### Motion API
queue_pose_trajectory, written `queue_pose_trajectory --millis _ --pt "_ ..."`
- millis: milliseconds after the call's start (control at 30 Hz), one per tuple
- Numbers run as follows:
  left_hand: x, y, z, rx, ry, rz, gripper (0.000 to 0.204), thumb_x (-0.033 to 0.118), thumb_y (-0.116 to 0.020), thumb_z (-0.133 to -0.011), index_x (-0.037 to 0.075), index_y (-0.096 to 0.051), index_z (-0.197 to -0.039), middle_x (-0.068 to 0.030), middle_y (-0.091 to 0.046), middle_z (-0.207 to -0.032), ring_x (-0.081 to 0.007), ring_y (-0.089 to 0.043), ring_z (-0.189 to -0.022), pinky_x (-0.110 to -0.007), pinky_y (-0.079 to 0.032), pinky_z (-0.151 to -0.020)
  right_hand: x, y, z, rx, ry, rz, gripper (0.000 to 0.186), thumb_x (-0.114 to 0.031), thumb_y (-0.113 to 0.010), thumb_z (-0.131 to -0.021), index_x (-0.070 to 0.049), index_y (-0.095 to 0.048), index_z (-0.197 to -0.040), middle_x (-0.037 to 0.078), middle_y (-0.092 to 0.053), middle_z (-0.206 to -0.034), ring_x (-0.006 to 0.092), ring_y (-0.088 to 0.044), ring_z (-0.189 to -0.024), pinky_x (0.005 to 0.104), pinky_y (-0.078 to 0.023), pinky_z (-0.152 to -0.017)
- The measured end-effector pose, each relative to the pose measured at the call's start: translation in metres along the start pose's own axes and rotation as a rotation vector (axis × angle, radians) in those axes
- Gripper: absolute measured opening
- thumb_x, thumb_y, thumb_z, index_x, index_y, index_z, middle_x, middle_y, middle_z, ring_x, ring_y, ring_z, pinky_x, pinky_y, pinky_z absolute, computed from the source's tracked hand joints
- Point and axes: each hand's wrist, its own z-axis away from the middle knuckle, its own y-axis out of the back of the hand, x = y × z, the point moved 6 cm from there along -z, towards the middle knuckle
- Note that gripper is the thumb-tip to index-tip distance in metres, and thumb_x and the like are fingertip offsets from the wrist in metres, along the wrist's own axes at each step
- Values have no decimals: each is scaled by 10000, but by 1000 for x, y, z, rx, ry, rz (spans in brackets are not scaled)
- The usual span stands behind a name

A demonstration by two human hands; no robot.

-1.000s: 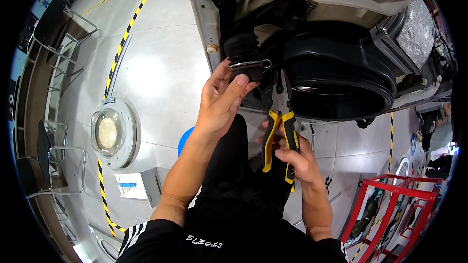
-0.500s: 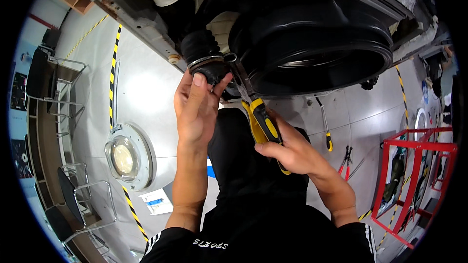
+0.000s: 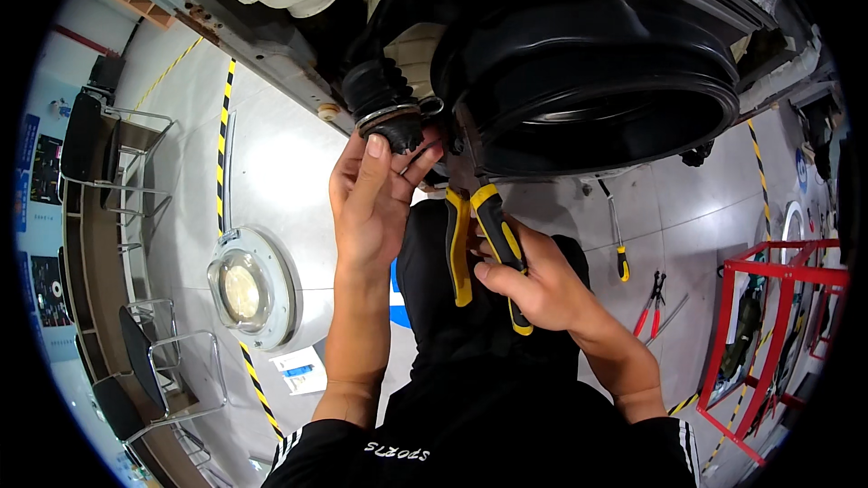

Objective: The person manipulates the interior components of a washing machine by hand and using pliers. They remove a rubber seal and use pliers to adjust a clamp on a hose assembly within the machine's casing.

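Note:
My left hand pinches the lower end of a ribbed black rubber bellows that hangs from the underside of an appliance-like cabinet. A metal clamp ring with a wire loop circles it. My right hand grips pliers with yellow-and-black handles spread apart. Their jaws point up beside the clamp's loop, against dark parts; whether they touch it I cannot tell. To the right is a large black ring-shaped rubber part.
On the floor lie a round porthole door at left, a screwdriver, red-handled pliers and a white card. Chairs stand along a long table at left, a red metal frame at right. The cabinet's metal edge overhangs above.
Since one second ago my left hand and the bellows have shifted left in view. The pliers swung up toward the clamp, and since half a second ago their handles have spread apart.

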Motion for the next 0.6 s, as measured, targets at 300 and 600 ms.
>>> queue_pose_trajectory --millis 300,600 --pt "1 1 -1 -3 21 -61 362 245 -544 -932 -43 -530 -1149 -147 -626 -1044 -220 -623 -989 -394 -512 -885 6 5 -3 49 132 91 453 -161 -582 -789 74 -487 -1165 176 -591 -992 272 -591 -926 344 -457 -843" --pt "5 -1 -1 -4 36 -95 369 256 -553 -928 -46 -533 -1140 -147 -621 -1058 -220 -621 -989 -412 -502 -892 16 3 -3 103 81 29 303 -182 -570 -801 37 -558 -1010 149 -619 -852 247 -611 -813 344 -464 -768"
